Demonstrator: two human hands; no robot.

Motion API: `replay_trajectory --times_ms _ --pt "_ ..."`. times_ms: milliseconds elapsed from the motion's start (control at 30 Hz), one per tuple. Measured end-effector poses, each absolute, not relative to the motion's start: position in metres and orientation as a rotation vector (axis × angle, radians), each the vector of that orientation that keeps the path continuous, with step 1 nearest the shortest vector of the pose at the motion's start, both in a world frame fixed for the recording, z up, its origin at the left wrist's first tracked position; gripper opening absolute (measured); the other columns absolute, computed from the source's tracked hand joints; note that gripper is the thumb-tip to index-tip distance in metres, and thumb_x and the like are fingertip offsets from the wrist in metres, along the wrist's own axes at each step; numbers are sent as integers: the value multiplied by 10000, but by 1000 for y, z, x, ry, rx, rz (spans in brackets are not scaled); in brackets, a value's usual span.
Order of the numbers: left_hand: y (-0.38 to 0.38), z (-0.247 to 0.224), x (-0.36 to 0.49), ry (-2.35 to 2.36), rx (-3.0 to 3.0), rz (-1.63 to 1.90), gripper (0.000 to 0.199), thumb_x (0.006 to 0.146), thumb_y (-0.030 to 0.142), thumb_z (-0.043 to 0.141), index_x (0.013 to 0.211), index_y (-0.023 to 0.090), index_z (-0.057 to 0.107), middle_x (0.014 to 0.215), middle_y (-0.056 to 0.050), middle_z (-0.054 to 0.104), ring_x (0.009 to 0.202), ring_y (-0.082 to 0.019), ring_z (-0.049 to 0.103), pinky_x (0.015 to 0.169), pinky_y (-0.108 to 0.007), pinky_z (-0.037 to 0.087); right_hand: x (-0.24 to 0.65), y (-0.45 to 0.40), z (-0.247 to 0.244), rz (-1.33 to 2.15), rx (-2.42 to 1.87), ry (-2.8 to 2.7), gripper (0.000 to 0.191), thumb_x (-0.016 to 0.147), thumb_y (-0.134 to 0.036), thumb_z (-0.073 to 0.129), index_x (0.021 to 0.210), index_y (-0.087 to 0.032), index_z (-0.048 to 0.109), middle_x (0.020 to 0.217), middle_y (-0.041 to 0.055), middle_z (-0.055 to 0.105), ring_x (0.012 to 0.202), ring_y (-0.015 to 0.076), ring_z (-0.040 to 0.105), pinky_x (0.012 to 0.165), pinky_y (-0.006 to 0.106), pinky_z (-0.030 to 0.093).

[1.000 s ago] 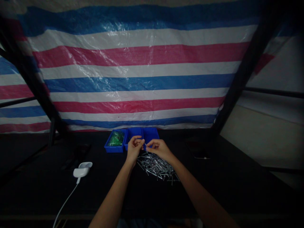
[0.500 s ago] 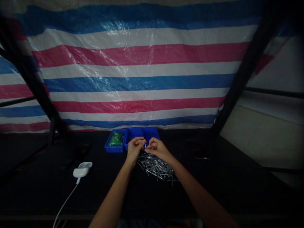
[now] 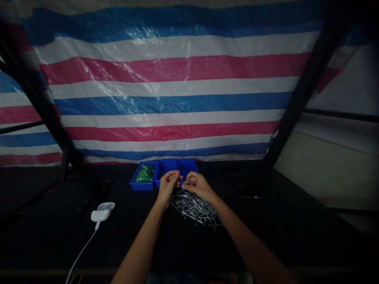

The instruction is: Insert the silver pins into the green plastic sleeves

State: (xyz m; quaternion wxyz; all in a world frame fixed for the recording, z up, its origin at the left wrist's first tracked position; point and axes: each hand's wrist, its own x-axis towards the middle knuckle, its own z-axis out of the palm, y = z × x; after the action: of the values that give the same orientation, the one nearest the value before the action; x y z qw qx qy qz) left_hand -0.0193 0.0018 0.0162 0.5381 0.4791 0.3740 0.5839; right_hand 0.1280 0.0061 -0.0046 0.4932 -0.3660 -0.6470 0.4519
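My left hand (image 3: 168,185) and my right hand (image 3: 197,185) meet over the near side of the blue bins. Between their fingertips stands a thin silver fastener (image 3: 181,180), long and nail-like; its fine detail is too small to make out. Each hand is closed in a pinch, the left at the upper end and the right at the lower end. Just below the hands lies a loose pile of the same long silver fasteners (image 3: 195,209), pointing in all directions on the black table.
A blue bin (image 3: 142,186) with green items in clear plastic stands at the left of two more blue bins (image 3: 187,163). A white case (image 3: 101,213) with a cable lies at the left of the black table (image 3: 251,228). Striped sheeting (image 3: 177,102) hangs behind, between dark posts.
The fastener between my fingertips has tilted slightly, and my fingers have shifted a little around it. Bins, pile and white case have stayed put.
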Motion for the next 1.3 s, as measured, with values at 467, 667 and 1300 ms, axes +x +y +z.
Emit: replay_trajectory --times_ms 467,667,1300 --pt "-6 23 -13 909 1302 1347 306 619 375 730 788 135 645 600 13 580 487 -65 470 466 -175 350 132 6 1 1035 -984 -1438 309 599 -346 709 794 -188 529 690 -6 641 384 81 497 331 194 401" --pt "-9 24 -11 873 1330 1299 341 653 380 706 876 142 605 654 -15 652 518 -83 514 499 -187 360 137 7 7 1132 -943 -1261 346 602 -373 703 859 -180 576 786 30 676 397 71 499 349 193 399" --pt "2 -3 -6 868 1641 1273 251 704 297 678 816 157 502 688 -4 610 596 -89 519 564 -199 341 142 5 17 1203 -880 -1119 413 557 -388 756 879 -160 637 729 14 652 434 66 492 428 205 387"
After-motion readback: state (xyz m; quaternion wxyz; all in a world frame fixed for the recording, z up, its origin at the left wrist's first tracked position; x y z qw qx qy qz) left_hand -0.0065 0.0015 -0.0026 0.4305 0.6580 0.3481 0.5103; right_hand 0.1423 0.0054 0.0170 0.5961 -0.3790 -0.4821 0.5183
